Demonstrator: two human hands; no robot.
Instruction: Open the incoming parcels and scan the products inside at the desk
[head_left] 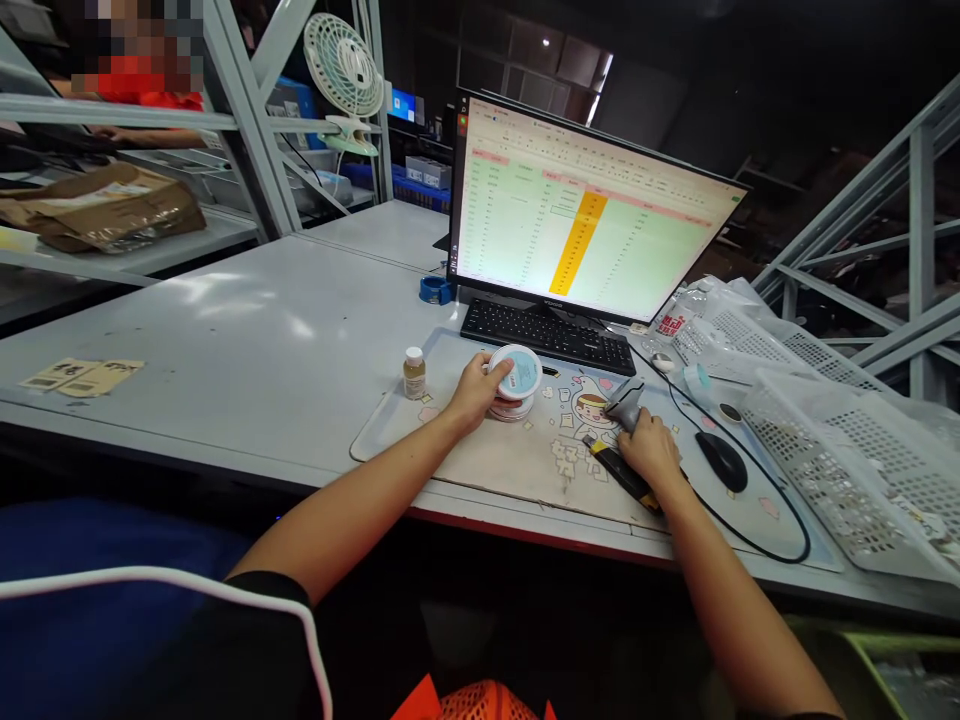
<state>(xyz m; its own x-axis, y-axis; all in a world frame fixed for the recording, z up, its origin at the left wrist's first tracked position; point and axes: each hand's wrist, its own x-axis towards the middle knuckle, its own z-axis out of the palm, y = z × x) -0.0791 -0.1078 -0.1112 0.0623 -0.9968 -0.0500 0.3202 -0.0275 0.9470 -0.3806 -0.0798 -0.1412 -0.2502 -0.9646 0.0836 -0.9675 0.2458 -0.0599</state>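
At the patterned desk mat [517, 475], the outstretched left hand [478, 390] pinches a round tub [521, 370], its blue label [526, 379] too small to read; the right hand [649, 447] curls around a grey barcode scanner [625, 403].

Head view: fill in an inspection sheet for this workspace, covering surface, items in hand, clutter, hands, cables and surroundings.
Surface: white table, scuffed, with printed mat.
Items in hand: round tub with blue top label; grey scanner.
Clutter: box cutter by the right hand, capped bottle upright, mouse, keyboard, paper labels, white baskets at right.
Hands: left hand holds the tub; right grips the scanner.
Cables: black cable curves past the mouse; white cable at lower left.
Surroundings: lit monitor, fan, metal racks, another person at upper left.
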